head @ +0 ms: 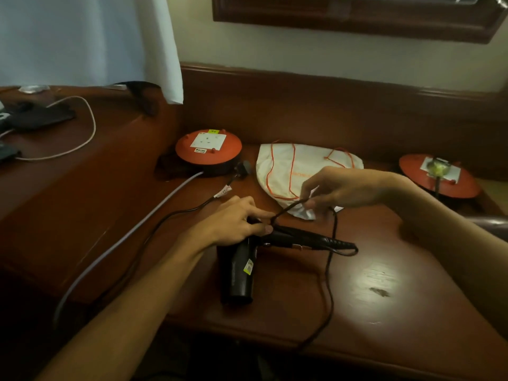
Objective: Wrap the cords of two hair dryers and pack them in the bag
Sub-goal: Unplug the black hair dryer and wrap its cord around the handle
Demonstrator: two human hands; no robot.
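Observation:
A black hair dryer [238, 273] lies on the wooden table [384, 298], barrel toward me, handle pointing right. My left hand [233, 221] presses down on its body where the handle folds. My right hand [335, 188] pinches the black cord [328, 270] just above the handle; the cord loops from the handle's end, then trails down over the table's front edge. Behind my hands lies a white drawstring bag [280, 166] with orange strings, flat on the table. I see only one dryer.
A round orange extension reel [208, 149] sits at the back left with a grey cable [132, 232] and a black cord running off it. A second orange reel [439, 177] is at the right. A raised wooden ledge [82, 166] on the left holds dark items and a white cable.

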